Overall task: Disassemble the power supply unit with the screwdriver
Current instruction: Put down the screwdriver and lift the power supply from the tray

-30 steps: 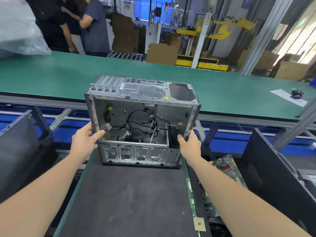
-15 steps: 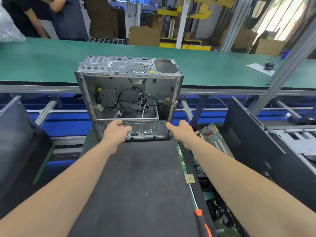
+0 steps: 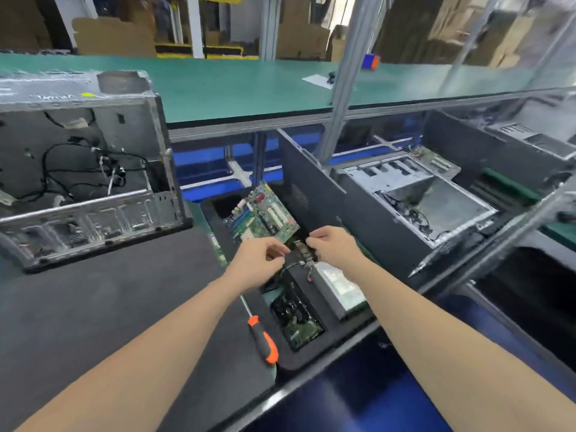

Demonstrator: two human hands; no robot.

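The power supply unit, a black and silver box with short cables at its far end, lies in a black bin to the right of the dark mat. My left hand and my right hand meet over that far end, fingers curled round the unit's end and cables; blur hides the exact grip. The screwdriver, with an orange and black handle, lies loose on the mat's right edge below my left wrist.
The stripped computer case stands open at the back left of the mat. A green motherboard leans in the bin beyond my hands. A black side panel and another opened case lie to the right. A green bench runs behind.
Both hands left the computer case and swung right and down to the bin, closing on the power supply unit's end. The view turned right, so the case now sits at the left.
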